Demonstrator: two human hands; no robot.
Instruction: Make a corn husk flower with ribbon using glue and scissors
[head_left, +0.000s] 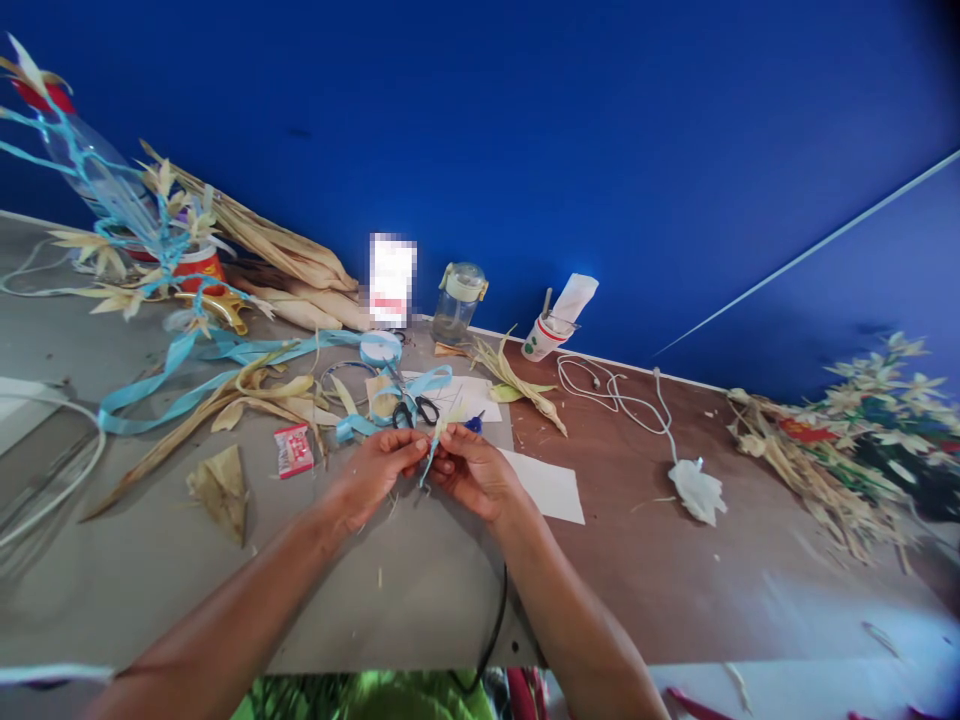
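My left hand (pixel 379 470) and my right hand (pixel 474 470) meet over the grey table (pixel 150 560), fingers pinched together. Between them they hold a small dried-husk flower (pixel 436 438) with light blue ribbon running down its stem. Black-handled scissors (pixel 415 411) lie just beyond my fingers, next to a roll of light blue ribbon (pixel 380 348). Loose blue ribbon (pixel 187 375) trails off to the left among dried husk leaves (pixel 247 395).
A bottle vase of husk flowers (pixel 112 200) stands far left. A glass jar (pixel 457 300), a paper cup (pixel 546 335), a white cable (pixel 622 395), white paper (pixel 551 488) and a small red packet (pixel 293 449) lie around. More husk flowers (pixel 847 440) pile at right.
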